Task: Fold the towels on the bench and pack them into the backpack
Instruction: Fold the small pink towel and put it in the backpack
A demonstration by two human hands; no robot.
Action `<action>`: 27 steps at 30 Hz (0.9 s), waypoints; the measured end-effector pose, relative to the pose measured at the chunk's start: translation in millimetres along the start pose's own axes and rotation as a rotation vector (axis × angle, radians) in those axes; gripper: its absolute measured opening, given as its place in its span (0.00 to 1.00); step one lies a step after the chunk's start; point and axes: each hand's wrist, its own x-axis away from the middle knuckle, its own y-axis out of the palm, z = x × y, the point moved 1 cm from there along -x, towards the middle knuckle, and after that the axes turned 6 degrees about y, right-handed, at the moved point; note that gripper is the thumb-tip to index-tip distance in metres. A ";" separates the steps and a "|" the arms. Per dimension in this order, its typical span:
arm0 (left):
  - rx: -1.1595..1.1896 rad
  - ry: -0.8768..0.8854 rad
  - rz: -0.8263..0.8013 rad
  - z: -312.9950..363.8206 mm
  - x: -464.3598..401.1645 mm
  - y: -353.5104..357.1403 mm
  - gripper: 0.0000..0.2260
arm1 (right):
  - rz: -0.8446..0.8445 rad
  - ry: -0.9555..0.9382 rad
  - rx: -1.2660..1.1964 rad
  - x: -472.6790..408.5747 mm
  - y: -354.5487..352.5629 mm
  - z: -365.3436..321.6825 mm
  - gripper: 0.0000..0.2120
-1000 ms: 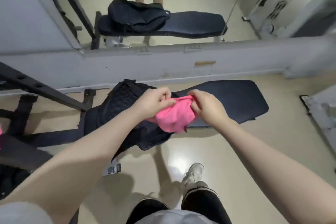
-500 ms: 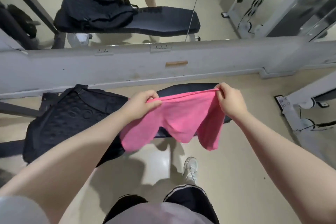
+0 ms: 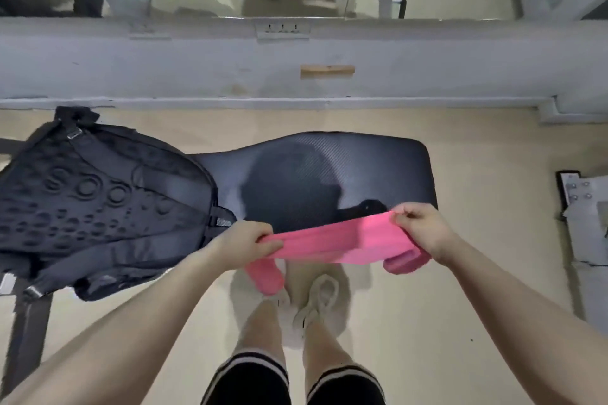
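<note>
A pink towel (image 3: 332,242) hangs stretched between my hands, just in front of the near edge of the black bench (image 3: 362,164). My left hand (image 3: 243,238) pinches its left end and my right hand (image 3: 424,227) pinches its right end. Both ends droop down past my hands. A black backpack (image 3: 98,204) with embossed circles lies on the left part of the bench, straps facing up. No other towel shows on the bench.
A low grey wall ledge (image 3: 296,59) runs behind the bench, with a mirror above it reflecting the bench and backpack. Grey machine parts (image 3: 582,214) stand on the floor at the right. My legs and white shoes (image 3: 316,302) are below the towel.
The bunched towel has been pulled out wide between my hands and lowered toward the bench's near edge. The view has tilted down, and the bench and backpack look closer.
</note>
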 end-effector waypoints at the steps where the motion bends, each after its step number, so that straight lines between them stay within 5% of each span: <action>1: -0.002 -0.018 0.019 -5.8 -14.5 -1.3 0.17 | 0.020 -0.019 0.015 -19.1 -1.2 -0.1 0.15; 11: -0.281 -0.124 0.157 -83.2 -197.1 -12.6 0.12 | 0.143 -0.168 0.353 -213.4 22.3 -6.3 0.07; 18: -0.420 -0.261 0.411 -111.0 -258.7 -34.0 0.13 | 0.249 -0.224 0.299 -292.9 32.2 -26.5 0.07; 23: -0.372 -0.064 0.577 -101.9 -256.9 -15.9 0.12 | 0.287 -0.325 0.386 -287.2 25.3 -20.5 0.12; 27: -0.244 0.143 0.359 -54.6 -258.4 24.2 0.13 | 0.271 -0.505 0.647 -249.8 17.1 -1.8 0.09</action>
